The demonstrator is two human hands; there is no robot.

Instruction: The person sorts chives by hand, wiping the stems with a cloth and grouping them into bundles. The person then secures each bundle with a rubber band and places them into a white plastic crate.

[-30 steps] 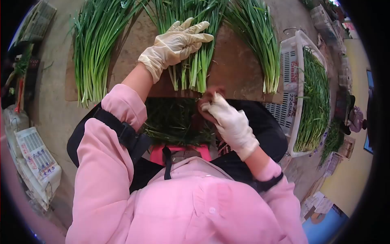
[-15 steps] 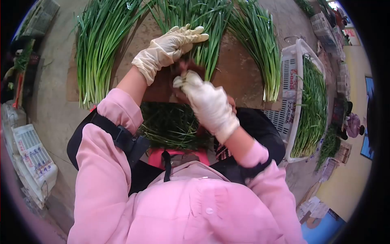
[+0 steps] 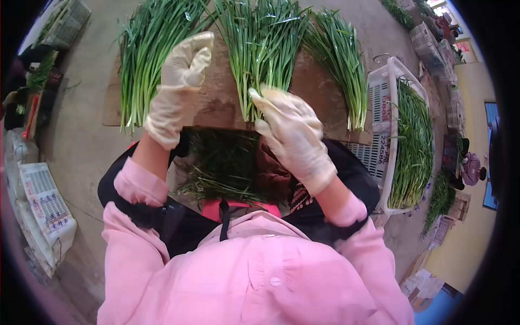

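Three piles of long, chive-like greens with pale stem ends lie on a brown board: a left pile, a middle pile and a right pile. Both hands wear cream gloves. My left hand is raised over the inner side of the left pile, its fingers curled in; anything inside them is hidden. At the stem ends of the middle pile is my right hand, slightly blurred, with fingers stretched out and the thumb apart.
Loose greens lie below the board, between the knees. To the right stands a white plastic crate filled with greens. White crates sit at the left, and more crates line the far right.
My left hand has left the middle pile, moving leftward and curling its fingers. My right hand has moved slightly down and right to the stem ends, and its fingers have straightened.
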